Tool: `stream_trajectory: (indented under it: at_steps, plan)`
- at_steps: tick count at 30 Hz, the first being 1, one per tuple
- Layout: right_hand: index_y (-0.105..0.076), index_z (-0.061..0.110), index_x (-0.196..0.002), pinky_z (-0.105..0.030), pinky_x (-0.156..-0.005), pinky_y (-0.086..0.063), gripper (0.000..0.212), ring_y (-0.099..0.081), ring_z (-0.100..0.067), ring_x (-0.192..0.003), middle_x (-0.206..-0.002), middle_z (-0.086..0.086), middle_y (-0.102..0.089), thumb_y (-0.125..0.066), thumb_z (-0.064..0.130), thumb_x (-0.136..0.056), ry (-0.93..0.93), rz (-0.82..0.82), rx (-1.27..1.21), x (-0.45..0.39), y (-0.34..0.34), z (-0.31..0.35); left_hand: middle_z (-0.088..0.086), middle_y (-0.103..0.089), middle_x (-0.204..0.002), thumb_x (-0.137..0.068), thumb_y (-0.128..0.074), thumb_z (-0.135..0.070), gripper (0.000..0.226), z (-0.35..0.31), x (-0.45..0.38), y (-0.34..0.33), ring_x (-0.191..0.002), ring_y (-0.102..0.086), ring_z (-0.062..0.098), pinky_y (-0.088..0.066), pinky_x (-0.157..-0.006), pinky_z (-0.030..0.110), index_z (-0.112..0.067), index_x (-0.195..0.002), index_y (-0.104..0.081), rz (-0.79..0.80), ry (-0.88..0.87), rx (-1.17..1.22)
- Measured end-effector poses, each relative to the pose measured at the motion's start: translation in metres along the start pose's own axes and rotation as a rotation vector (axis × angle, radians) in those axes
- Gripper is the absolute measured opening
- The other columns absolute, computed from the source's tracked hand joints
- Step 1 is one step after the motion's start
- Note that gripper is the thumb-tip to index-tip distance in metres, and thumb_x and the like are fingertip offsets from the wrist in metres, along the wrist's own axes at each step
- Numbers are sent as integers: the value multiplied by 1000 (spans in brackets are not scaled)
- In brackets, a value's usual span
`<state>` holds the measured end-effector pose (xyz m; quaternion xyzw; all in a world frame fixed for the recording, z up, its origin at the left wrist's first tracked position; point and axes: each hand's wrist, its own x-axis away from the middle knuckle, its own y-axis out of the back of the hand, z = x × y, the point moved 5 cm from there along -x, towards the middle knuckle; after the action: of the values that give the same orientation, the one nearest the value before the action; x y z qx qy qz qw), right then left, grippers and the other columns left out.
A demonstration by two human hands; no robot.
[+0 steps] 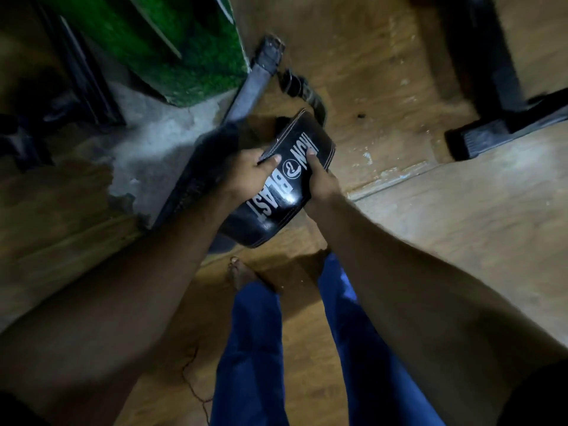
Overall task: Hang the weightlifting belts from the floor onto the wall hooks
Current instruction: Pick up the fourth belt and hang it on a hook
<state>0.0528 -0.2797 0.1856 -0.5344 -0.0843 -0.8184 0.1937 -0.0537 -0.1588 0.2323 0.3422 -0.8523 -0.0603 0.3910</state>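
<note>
Both forearms reach down; left hand [246, 172] and right hand [321, 179] pinch the black weightlifting belt [276, 186] by its edges. Its dangling strap [307, 96] may snag on the way up.

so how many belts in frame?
1 for sure: the black belt, gripped by the left hand and right hand above the wooden floor, its strap trailing away. The dark shape beside the left hand is too blurred to tell.

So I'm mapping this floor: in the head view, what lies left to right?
Green turf → left hand → black belt → right hand → black bench foot.
</note>
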Motion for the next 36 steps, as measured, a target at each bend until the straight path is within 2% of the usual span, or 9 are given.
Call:
stream_trajectory:
  at_steps: [5,10,13,16,23,26,28,31,36]
  plan:
    - [-66,-4,-121,-57,-84,-61,43,-76,-39,-93,-107,-25,-76,-72,29,-93,81,129,39,77,-43,58,1,-78,-81,-85,-64,-54,29,-50,55,59,-75,-76,26,-62,-80,49,-27,-87,-75,-82,48,167]
    - [-66,3,-127,-62,-91,-57,70,-74,-43,-102,-117,-22,-74,-83,45,-73,82,314,186,161,-72,86,8,-77,-80,-92,-66,-15,14,-116,121,108,-66,-74,23,-60,-64,34,-7,-102,-71,-120,111,429]
    - [-69,5,-124,-55,-92,-59,50,-74,-40,-102,-115,-20,-75,-71,42,-89,119,413,270,221,-83,111,7,-79,-87,-93,-68,-29,22,-148,160,133,-75,-77,26,-62,-69,39,-13,-107,-69,-178,107,509]
    - [-71,8,-120,-57,-92,-58,60,-75,-40,-98,-110,-19,-77,-79,47,-76,136,393,321,256,-89,134,10,-78,-96,-96,-64,-29,24,-172,200,148,-83,-77,28,-63,-74,42,-12,-113,-67,-254,67,598]
    - [-68,-3,-112,-50,-74,-64,34,-75,-31,-71,-86,-18,-78,-76,20,-88,327,429,437,381,-127,184,1,-79,-88,-92,-68,-22,9,-206,302,189,-76,-76,16,-59,-63,24,-18,-99,-73,-242,-28,726]
    - [-65,3,-100,-34,-60,-63,19,-73,-23,-59,-71,-9,-76,-72,19,-93,388,552,489,432,-144,186,4,-79,-101,-86,-74,-42,40,-221,330,228,-87,-77,18,-62,-73,31,-16,-116,-69,-307,-38,775]
    - [-64,-2,-108,-35,-63,-63,29,-74,-28,-67,-84,-15,-76,-71,22,-93,427,646,546,465,-157,181,13,-76,-103,-90,-72,-32,40,-232,346,255,-83,-76,26,-62,-71,40,-9,-121,-62,-379,-40,867]
    - [-71,-3,-115,-47,-86,-61,44,-75,-36,-91,-108,-22,-76,-72,35,-92,471,707,611,499,-178,181,16,-74,-96,-95,-63,-11,26,-248,369,284,-71,-75,24,-60,-58,35,-4,-120,-59,-392,-153,908]
    - [-74,-3,-108,-50,-87,-61,32,-74,-40,-97,-105,-24,-76,-78,22,-88,669,673,590,548,-212,203,7,-75,-110,-91,-65,-4,30,-240,406,301,-99,-73,22,-59,-87,37,-13,-120,-60,-317,-335,760]
